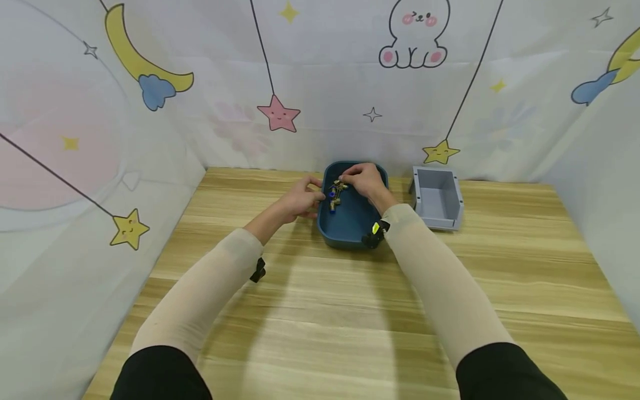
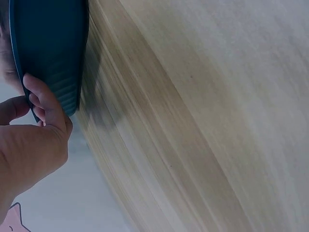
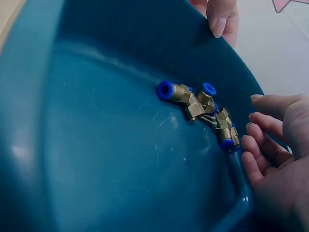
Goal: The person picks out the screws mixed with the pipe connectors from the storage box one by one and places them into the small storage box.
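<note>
A dark blue plastic bin stands on the wooden table. Several brass push-in pneumatic fittings with blue collars lie in a cluster along one inner wall. The left hand grips the bin's left rim, its thumb and fingers on either side of the edge in the left wrist view. Inside the bin, the right hand reaches over the far end. Its loosely bent fingers are right beside the nearest fittings, and nothing shows between thumb and fingers in the right wrist view.
To the right of the bin sits a grey open-fronted box. A white curtain with printed stars and a bear hangs behind the table. Black wrist cameras are strapped at both sleeves.
</note>
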Demonstrator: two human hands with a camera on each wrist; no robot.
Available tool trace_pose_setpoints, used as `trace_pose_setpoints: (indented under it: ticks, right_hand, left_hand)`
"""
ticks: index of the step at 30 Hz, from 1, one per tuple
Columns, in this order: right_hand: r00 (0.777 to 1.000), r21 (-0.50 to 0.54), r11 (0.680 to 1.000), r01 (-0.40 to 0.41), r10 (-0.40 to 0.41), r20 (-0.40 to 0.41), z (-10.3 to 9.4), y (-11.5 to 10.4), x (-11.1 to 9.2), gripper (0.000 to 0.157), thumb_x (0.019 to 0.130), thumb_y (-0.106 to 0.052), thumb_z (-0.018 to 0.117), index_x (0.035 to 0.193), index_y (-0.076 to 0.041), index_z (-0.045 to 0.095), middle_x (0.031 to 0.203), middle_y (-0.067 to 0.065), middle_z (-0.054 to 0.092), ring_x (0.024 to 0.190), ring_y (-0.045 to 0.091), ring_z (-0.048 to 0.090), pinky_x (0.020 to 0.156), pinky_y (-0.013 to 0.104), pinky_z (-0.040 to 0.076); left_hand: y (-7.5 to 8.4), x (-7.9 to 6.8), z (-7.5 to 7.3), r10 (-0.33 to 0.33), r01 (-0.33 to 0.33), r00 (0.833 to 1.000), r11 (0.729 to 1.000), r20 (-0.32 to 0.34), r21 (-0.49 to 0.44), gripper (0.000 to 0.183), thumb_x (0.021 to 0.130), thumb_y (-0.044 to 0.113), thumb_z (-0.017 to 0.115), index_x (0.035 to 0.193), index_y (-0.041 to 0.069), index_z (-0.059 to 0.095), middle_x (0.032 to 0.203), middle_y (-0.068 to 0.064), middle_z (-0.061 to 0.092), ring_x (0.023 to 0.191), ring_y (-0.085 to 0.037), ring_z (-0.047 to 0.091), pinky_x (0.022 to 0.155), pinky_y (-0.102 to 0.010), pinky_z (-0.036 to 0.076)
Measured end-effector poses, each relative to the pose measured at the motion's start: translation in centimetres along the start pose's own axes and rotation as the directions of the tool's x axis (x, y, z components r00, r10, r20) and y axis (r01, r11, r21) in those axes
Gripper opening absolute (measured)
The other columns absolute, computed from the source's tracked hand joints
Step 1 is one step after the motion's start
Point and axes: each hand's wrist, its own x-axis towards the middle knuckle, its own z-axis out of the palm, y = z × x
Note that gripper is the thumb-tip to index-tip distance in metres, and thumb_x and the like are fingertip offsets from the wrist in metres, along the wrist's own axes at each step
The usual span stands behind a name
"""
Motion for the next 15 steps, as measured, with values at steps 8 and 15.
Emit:
trace_pose_setpoints:
  ticks: [8,15]
  right_hand:
    - [1.000,-0.103,0.995,-0.008,0.008,0.001,0.08,0.22,0.38,0.018,0.102,-0.025,0.076,0.110,-0.010,0.081,0.120,0.008,0.071,0.111,0.028,0.063,0.098,0.046,0.051]
    - [0.999,-0.245,0.968,0.051,-0.045,0.030,0.01,0.19,0.42,0.017,0.103,-0.023,0.074,0.109,-0.010,0.082,0.117,0.009,0.075,0.107,0.029,0.066,0.093,0.046,0.054]
  left_hand:
    - [0.09,0.04,-0.01,0.009,-0.009,1.000,1.000,0.012,-0.004,0.047,0.111,0.011,0.052,0.154,0.005,0.036,0.100,-0.012,0.053,0.081,-0.019,0.055,0.076,-0.042,0.058]
    - [0.03,0.14,0.07,0.010,-0.010,1.000,1.000,0.007,-0.011,0.046,0.111,0.011,0.053,0.154,0.005,0.036,0.098,-0.010,0.053,0.083,-0.020,0.054,0.074,-0.040,0.058]
